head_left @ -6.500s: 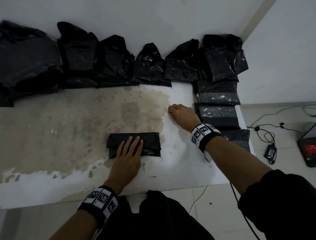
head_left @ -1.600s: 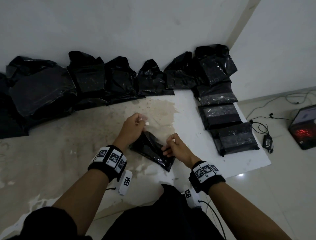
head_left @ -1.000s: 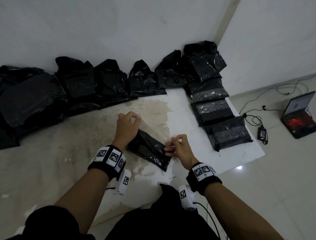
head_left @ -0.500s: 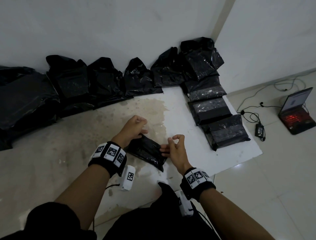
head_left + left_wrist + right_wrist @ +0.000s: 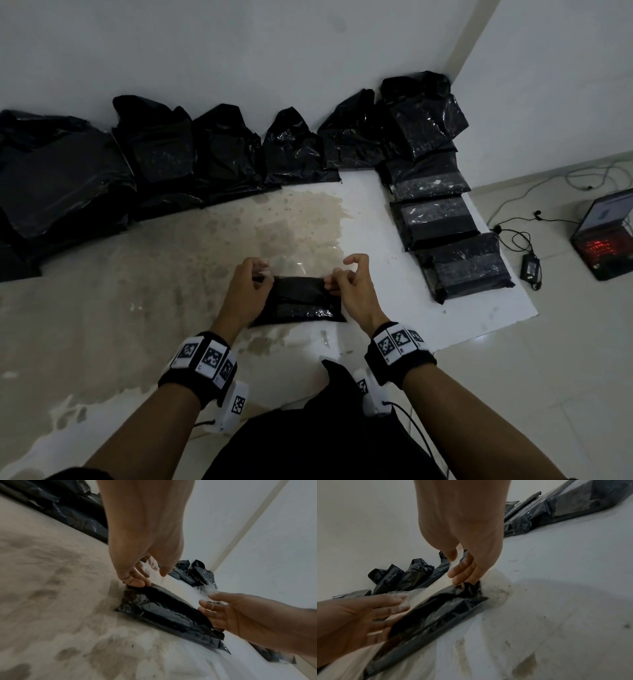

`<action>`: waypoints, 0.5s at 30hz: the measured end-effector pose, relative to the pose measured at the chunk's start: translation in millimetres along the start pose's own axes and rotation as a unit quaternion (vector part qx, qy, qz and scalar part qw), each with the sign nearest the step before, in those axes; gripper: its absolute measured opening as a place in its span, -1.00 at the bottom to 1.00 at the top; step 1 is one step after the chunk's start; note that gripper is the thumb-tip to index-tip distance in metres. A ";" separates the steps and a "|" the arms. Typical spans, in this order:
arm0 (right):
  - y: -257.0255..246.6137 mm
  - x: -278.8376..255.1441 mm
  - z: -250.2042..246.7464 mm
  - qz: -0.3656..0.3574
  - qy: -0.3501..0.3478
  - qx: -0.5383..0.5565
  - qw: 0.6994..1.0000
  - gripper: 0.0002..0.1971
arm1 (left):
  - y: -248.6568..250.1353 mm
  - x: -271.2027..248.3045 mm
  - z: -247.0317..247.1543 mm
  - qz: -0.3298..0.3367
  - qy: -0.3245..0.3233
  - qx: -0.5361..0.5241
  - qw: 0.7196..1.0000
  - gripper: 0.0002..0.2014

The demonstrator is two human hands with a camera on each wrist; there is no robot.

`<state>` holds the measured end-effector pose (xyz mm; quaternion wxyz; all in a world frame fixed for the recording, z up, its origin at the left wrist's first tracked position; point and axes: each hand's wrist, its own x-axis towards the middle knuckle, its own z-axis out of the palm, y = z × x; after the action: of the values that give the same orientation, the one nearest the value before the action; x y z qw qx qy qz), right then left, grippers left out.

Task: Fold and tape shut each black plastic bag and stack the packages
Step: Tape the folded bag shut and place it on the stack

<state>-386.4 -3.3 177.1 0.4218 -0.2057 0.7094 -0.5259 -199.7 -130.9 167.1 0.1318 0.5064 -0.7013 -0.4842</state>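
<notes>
My left hand (image 5: 245, 287) and right hand (image 5: 351, 286) each pinch one end of a clear tape (image 5: 301, 262) strip, stretched between them. I should keep it tight and press it down flat. The black bag (image 5: 299, 303) lies folded just under my fingers, shiny and crinkly, on the table (image 5: 120, 308).

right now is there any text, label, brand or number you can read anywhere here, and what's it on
No readable words or numbers anywhere.
Wristbands: black-and-white square code markers only, no letters.
Laptop on the floor: lit screen, its content too small and blurred to read.
Folded black bag under the left hand and right hand: no label visible.
Taped packages: glare on clear tape, no print visible.
</notes>
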 end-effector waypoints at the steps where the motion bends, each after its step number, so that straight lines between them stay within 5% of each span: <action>1: -3.8 0.7 -0.1 -0.002 -0.004 -0.001 1.000 -0.88 | 0.1 -4.6 0.3 0.002 0.010 -0.014 1.000 -0.85; 5: -21.3 6.5 -11.3 -0.004 0.016 0.003 1.000 -0.89 | 10.9 -5.1 -0.9 0.003 0.046 -0.056 0.997 -0.91; 9: -31.2 22.9 -29.8 -0.010 0.059 -0.010 0.998 -0.91 | 20.0 7.2 4.5 -0.011 0.007 -0.039 0.999 -0.85; 15: -47.0 48.8 -44.1 -0.043 0.082 -0.024 0.995 -0.92 | 24.5 -2.8 16.5 0.048 0.003 0.087 0.995 -0.29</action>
<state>-456.7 -31.0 205.7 0.3343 -0.2021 0.7448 -0.5410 -223.9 -119.1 179.6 0.1125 0.4830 -0.7640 -0.4128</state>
